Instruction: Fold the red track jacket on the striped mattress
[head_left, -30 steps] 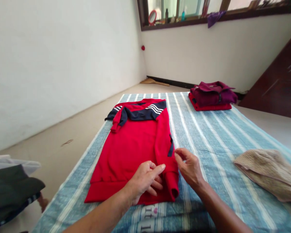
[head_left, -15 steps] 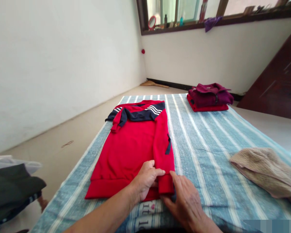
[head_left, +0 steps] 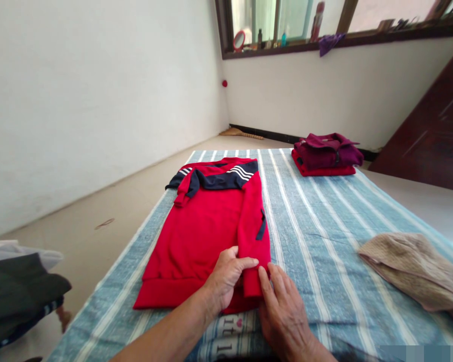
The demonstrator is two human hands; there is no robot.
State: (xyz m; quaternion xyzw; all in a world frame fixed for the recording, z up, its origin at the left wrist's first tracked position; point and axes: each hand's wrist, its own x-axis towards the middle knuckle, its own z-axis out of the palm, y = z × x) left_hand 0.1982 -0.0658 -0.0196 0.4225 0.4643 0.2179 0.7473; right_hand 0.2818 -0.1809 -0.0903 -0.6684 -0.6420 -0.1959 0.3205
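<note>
A red sweatshirt (head_left: 196, 241) with a navy band and white stripes across the shoulders lies flat on a blue-and-white striped sheet (head_left: 317, 261). Its right-hand sleeve runs down along the body to the hem; the other sleeve is bent across the upper part. My left hand (head_left: 226, 276) grips the sleeve near the cuff, thumb on top and fingers tucked underneath. At the cuff's right edge is my right hand (head_left: 283, 306), its thumb and fingertips pressed together on the red fabric. The undersides of both hands are hidden.
Folded maroon and red clothes (head_left: 326, 156) are stacked at the far right of the bed. A beige cloth item (head_left: 411, 269) lies crumpled at the right edge. Dark and white clothes (head_left: 22, 296) sit on something at the lower left. A brown door (head_left: 426, 125) stands beyond.
My right hand has shifted its thumb from under the cuff onto its upper right edge. The cuff has moved slightly left; my left hand keeps its hold.
</note>
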